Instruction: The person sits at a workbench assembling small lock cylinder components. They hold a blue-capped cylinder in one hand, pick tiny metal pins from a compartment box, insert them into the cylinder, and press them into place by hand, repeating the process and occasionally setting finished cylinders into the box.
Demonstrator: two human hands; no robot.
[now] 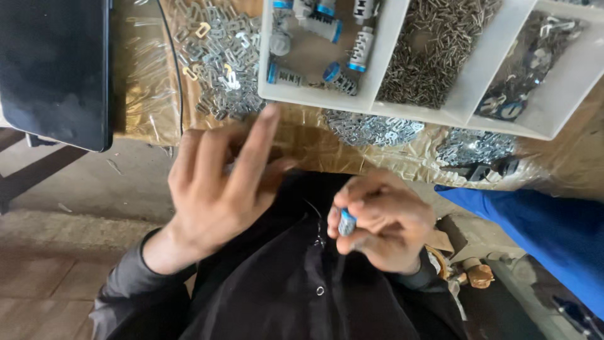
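Over the lap, below the bench edge: right hand (380, 226) curled shut around a small grey cylinder with a blue end cap (346, 222), thumb and fingers pinching it, only the capped end showing. Whether its metal fittings are in place I cannot tell; the fist hides most of the body.

Left hand (220, 186) raised nearer the bench, fingers spread and loosely bent, blurred with movement. Nothing clearly held; something small may sit between thumb and fingertips, but the blur leaves that uncertain.

On the bench, a white divided tray (327, 99). Its left compartment holds several like cylinders (362, 47) with blue caps, lying loose, which I judge to be finished or part-finished pieces. Middle compartment heaped with small dark pins (434, 50); right compartment with mixed metal bits (535, 56). Outside the tray, piles of flat silver clips (220, 56) lie on the crinkled plastic sheet (145, 75), another pile (371, 129) just below the tray's front wall.

Judgement: one piece in hand, a handful done, large stocks of parts remaining. Work looks far from its end.

Blue sleeve (541, 233) of another person at the right.
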